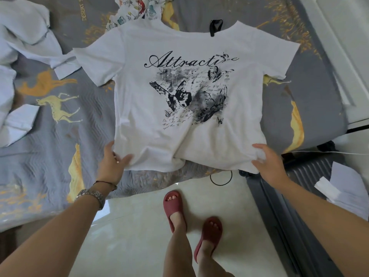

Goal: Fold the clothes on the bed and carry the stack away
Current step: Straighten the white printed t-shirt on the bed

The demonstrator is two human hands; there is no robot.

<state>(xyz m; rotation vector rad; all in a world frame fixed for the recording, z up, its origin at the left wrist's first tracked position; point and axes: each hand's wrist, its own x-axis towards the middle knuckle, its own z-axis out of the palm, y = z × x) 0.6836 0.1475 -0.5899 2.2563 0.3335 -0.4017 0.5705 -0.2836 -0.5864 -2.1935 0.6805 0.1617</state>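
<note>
The white T-shirt at the centre of the frame bears "Attractive" in black script; the small handwriting below it is illegible. On the bed cover, upper left, stands "DESERT", cut off after "S".

— State of the garment?
— White T-shirt lay flat, print up, on the grey bedspread, collar at the far side.
— Hands?
— Left hand gripped the near-left hem corner; right hand gripped the near-right corner.
— Other clothing?
— Pale blue shirt lay crumpled, far left.
</note>
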